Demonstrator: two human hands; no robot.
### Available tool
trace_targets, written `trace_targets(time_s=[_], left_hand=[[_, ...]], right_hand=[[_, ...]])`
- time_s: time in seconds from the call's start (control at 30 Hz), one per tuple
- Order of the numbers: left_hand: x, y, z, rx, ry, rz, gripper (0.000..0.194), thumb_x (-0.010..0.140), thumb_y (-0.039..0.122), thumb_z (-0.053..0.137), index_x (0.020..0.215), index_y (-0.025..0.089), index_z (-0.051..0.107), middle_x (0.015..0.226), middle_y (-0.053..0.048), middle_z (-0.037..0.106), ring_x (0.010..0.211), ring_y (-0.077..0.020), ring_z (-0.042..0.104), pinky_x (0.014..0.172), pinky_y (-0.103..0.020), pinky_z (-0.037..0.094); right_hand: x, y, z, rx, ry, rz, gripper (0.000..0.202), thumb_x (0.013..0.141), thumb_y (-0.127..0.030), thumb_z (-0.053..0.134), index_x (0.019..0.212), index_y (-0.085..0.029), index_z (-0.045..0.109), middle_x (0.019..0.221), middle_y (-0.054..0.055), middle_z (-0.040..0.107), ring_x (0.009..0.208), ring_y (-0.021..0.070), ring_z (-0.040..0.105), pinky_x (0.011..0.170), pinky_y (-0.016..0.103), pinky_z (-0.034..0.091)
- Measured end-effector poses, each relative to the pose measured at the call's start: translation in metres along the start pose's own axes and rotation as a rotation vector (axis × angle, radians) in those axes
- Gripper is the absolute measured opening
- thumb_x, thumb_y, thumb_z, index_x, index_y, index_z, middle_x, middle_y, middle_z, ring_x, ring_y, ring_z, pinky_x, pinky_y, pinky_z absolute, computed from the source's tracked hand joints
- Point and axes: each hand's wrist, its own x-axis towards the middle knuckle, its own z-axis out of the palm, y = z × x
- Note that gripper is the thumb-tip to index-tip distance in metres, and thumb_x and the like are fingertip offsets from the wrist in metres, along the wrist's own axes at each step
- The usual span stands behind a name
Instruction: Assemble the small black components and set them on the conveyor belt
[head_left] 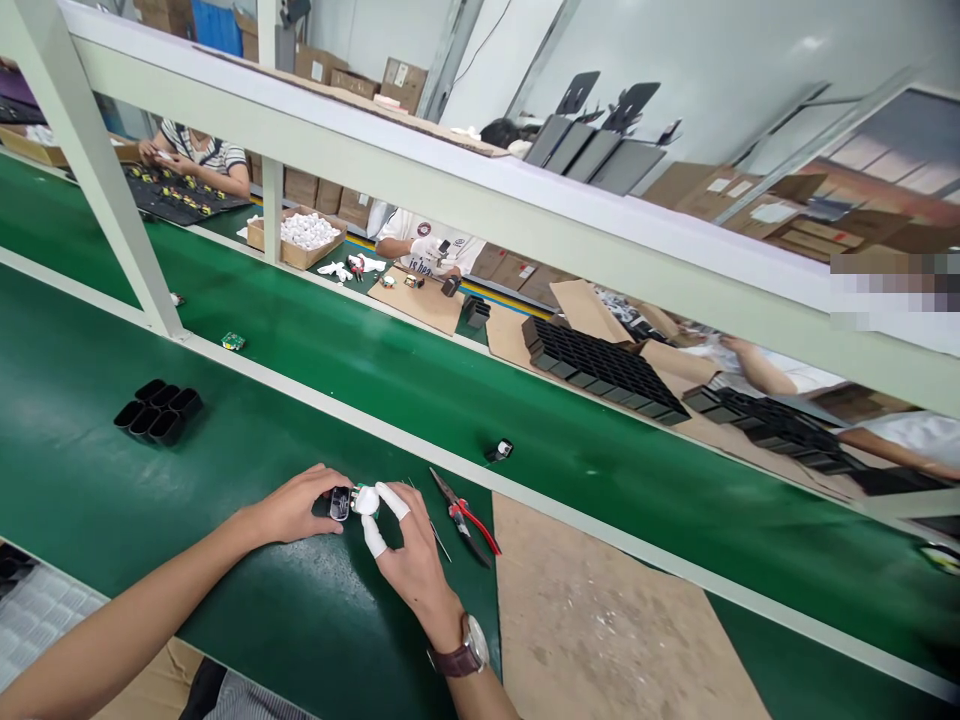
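Observation:
A small black housing [340, 503] is gripped in my left hand [304, 505], its open end facing right. My right hand [405, 545] wears white finger covers on the thumb and a finger and pinches a white-topped part [366, 499] with a bit of green at its edge. That part meets the mouth of the housing; how far it sits inside is too small to tell. Just right of my right hand, pliers with red handles [466, 515] and thin metal tweezers [439, 537] lie on the green table.
Several black housings [157, 410] stand at the left on the table. Cardboard [600, 620] covers the right part. A green conveyor [420, 395] carries a circuit board [233, 341] and a black housing [500, 450]. Across it, people work near trays. A white frame post [124, 190] rises at left.

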Motion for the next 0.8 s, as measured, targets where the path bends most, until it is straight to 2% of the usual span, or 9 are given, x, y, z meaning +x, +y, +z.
trace_targets(time_s=[0.07, 0.23, 0.37, 0.53, 0.8], left_hand=[[-0.001, -0.001, 0.002, 0.007, 0.052, 0.004, 0.054, 0.082, 0.026, 0.083, 0.13, 0.026, 0.058, 0.124, -0.008, 0.066, 0.12, -0.0297, 0.06, 0.101, -0.043, 0.053], [-0.003, -0.004, 0.005, 0.013, 0.082, 0.015, 0.043, 0.092, 0.023, 0.072, 0.131, 0.027, 0.053, 0.126, -0.008, 0.064, 0.117, -0.0265, 0.063, 0.099, -0.042, 0.055], [-0.003, -0.004, 0.007, 0.049, 0.098, 0.089, 0.046, 0.094, 0.019, 0.069, 0.135, 0.027, 0.052, 0.126, -0.008, 0.064, 0.12, -0.0265, 0.06, 0.102, -0.043, 0.054], [-0.002, -0.002, 0.006, 0.075, 0.102, 0.129, 0.05, 0.093, 0.016, 0.07, 0.138, 0.026, 0.051, 0.128, -0.009, 0.063, 0.122, -0.0272, 0.058, 0.103, -0.045, 0.054], [-0.001, 0.004, 0.003, 0.088, 0.073, 0.174, 0.046, 0.095, 0.013, 0.066, 0.137, 0.025, 0.052, 0.126, -0.009, 0.065, 0.122, -0.0267, 0.057, 0.103, -0.043, 0.054]], right_hand=[[0.0, -0.004, -0.001, 0.004, -0.019, -0.021, 0.049, 0.098, -0.014, 0.06, 0.144, -0.024, 0.048, 0.122, 0.012, 0.063, 0.117, 0.0265, 0.062, 0.097, 0.049, 0.058], [0.003, -0.012, -0.002, -0.061, -0.052, -0.099, 0.059, 0.097, -0.008, 0.059, 0.151, -0.023, 0.041, 0.122, 0.013, 0.064, 0.116, 0.0272, 0.061, 0.096, 0.049, 0.058], [0.006, -0.013, -0.002, -0.077, -0.08, -0.131, 0.063, 0.096, -0.006, 0.059, 0.153, -0.02, 0.037, 0.121, 0.014, 0.064, 0.115, 0.0283, 0.06, 0.095, 0.049, 0.058], [0.007, -0.011, -0.002, -0.132, -0.142, -0.15, 0.062, 0.098, -0.007, 0.057, 0.154, -0.019, 0.035, 0.123, 0.015, 0.063, 0.114, 0.0295, 0.06, 0.094, 0.049, 0.059], [0.013, -0.014, -0.006, -0.259, -0.25, -0.162, 0.053, 0.1, -0.01, 0.05, 0.152, -0.014, 0.041, 0.126, 0.018, 0.063, 0.118, 0.0319, 0.059, 0.098, 0.05, 0.059]])
